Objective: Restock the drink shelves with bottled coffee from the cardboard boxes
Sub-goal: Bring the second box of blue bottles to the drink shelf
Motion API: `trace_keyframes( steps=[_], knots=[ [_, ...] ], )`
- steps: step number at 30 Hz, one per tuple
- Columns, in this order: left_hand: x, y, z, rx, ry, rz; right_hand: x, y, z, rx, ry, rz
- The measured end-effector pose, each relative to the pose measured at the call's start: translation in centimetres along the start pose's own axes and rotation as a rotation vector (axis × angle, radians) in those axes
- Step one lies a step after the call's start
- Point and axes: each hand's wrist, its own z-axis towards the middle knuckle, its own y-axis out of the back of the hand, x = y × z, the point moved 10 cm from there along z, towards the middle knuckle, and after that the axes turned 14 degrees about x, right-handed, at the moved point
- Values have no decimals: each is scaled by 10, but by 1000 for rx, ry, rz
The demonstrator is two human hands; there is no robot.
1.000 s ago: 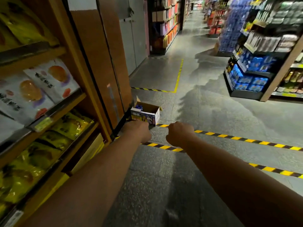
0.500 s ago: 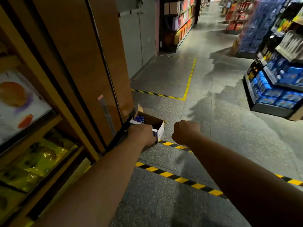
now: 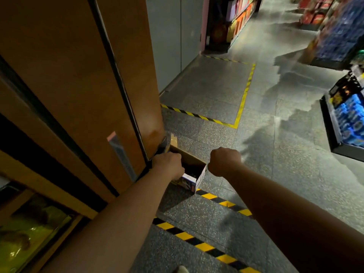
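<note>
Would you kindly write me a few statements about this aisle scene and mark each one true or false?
1. The cardboard box stands on the floor, open at the top. True.
2. The box stands out in the open aisle, away from any fixture. False: it stands right by the wooden end panel on the left.
3. The right hand is curled into a fist. True.
4. The floor tape is red and white. False: it is yellow and black.
5. The left hand lifts a bottle high. False: it is low at the box's near-left rim, and no bottle shows in it.
</note>
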Motion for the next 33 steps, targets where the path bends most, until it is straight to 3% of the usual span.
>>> trace_keyframes(
  steps=[17,25,33],
  knots=[
    [40,77,236,106,256,-329,0,78,295,119,267,-252],
    [78,26,321,200,363,-553,27,20,403,336,351,-365],
    [108,-69,432,314,401,-720,45,-55,529,485,292,-320]
  ],
)
